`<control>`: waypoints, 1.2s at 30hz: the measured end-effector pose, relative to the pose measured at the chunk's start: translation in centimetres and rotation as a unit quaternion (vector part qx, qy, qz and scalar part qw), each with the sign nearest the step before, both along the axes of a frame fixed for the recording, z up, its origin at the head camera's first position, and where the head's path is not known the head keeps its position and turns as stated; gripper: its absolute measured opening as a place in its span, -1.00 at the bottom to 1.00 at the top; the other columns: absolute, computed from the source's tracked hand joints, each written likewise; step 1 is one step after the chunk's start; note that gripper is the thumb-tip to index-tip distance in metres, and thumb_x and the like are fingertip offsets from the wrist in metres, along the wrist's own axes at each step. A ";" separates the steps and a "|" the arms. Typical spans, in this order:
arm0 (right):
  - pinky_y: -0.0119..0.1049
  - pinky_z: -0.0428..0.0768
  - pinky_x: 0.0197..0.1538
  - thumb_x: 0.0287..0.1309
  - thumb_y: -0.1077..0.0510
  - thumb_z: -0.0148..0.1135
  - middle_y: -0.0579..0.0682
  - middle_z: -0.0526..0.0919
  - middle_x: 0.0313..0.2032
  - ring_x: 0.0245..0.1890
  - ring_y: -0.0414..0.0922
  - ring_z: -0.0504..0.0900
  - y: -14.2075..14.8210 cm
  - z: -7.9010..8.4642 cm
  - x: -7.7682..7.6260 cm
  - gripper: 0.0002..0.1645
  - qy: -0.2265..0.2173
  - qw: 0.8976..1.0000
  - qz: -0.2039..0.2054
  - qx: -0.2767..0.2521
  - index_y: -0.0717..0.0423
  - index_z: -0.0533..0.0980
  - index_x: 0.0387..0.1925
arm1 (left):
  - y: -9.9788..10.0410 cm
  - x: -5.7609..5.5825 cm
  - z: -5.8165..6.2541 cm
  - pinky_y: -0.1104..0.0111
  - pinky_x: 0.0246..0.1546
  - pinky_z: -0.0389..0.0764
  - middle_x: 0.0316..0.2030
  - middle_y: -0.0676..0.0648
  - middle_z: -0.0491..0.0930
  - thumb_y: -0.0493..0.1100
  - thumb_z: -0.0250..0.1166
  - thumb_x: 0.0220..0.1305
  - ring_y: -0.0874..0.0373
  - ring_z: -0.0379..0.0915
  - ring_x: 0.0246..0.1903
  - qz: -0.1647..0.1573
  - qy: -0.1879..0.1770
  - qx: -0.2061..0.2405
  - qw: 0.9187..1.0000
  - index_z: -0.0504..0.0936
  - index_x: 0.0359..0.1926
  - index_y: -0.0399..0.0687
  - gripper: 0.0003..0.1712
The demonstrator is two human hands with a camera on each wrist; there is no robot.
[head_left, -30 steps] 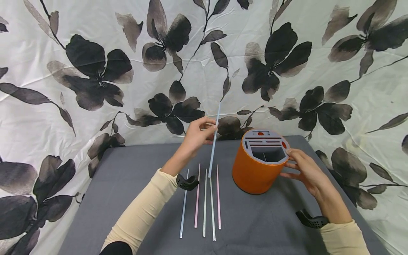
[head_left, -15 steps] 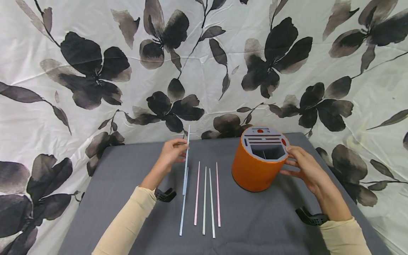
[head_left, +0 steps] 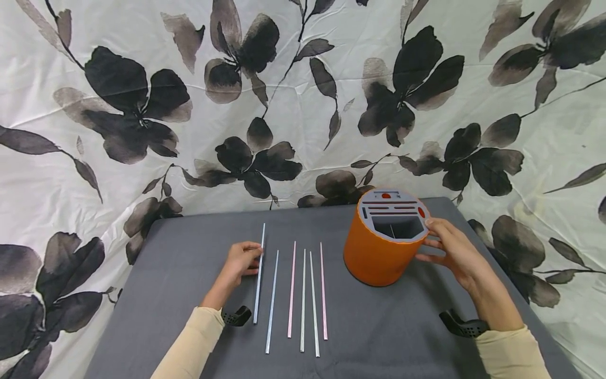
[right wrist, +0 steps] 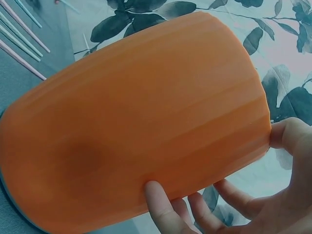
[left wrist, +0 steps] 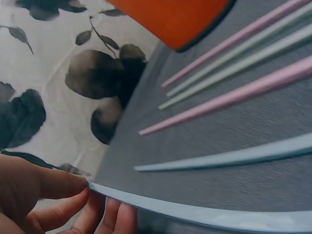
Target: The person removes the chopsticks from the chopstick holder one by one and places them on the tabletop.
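My left hand [head_left: 240,261] pinches a light-blue chopstick [head_left: 258,287] near its thin far end, at the left of a row of chopsticks. The left wrist view shows thumb and fingertips on this tip [left wrist: 146,200]. A second light-blue chopstick [head_left: 272,302] lies just right of it. Farther right come a pink chopstick [head_left: 291,289], two pale green ones and another pink chopstick [head_left: 324,292], roughly parallel. On the right stands an orange utensil holder [head_left: 381,260] with a grey slotted top. My right hand [head_left: 456,252] holds its right side, thumb at the rim, fingers against the wall [right wrist: 146,122].
A grey cloth [head_left: 379,331] covers the table. Behind it hangs a white curtain [head_left: 293,105] with dark flowers, close to the table's back edge. The holder's top has narrow slots and one large compartment [head_left: 397,226].
My left hand has carried the light-blue chopstick left and down, from above the row to the left of the other blue one. The right hand and the utensil holder have stayed in place.
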State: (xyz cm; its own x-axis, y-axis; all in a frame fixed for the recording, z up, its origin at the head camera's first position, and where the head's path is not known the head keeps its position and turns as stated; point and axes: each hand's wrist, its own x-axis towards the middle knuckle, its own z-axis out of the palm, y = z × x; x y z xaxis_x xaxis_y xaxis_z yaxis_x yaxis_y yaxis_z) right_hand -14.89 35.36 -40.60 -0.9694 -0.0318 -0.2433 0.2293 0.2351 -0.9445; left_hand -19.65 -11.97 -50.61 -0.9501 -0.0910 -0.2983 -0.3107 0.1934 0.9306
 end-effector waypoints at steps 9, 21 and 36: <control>-0.14 0.80 0.03 0.52 -0.37 0.00 -0.13 0.34 0.18 -0.03 -0.36 0.61 0.3 0.0 0.3 -0.20 -0.002 1.000 -0.011 -0.007 0.07 0.15 0.45 | 0.8 1.8 -2.4 0.38 -0.61 0.69 -0.36 -0.13 0.70 -0.29 0.26 0.43 0.23 0.50 -0.62 0.000 0.042 -0.108 0.993 0.69 -0.03 -0.36 -0.78; -0.17 0.79 0.02 0.52 -0.37 -0.01 -0.14 0.33 0.18 -0.01 -0.34 0.59 0.5 -0.1 0.4 -0.25 -0.004 1.000 -0.011 -0.013 0.00 0.16 0.43 | 1.5 3.6 -3.0 0.12 -0.49 0.58 -0.51 0.01 0.69 -0.25 0.38 0.29 0.07 0.58 -0.53 -0.006 0.158 -0.360 0.920 0.73 -0.20 -0.12 -0.92; -0.20 0.78 0.04 0.56 -0.31 -0.03 -0.22 0.40 0.15 0.01 -0.38 0.64 0.9 -0.9 0.2 -0.38 0.016 0.999 0.013 -0.031 -0.07 0.20 0.39 | 0.5 3.4 -2.7 0.18 -0.46 0.54 -0.47 -0.02 0.66 -0.28 0.36 0.27 0.12 0.53 -0.50 -0.043 0.153 -0.360 0.919 0.71 -0.15 -0.13 -0.86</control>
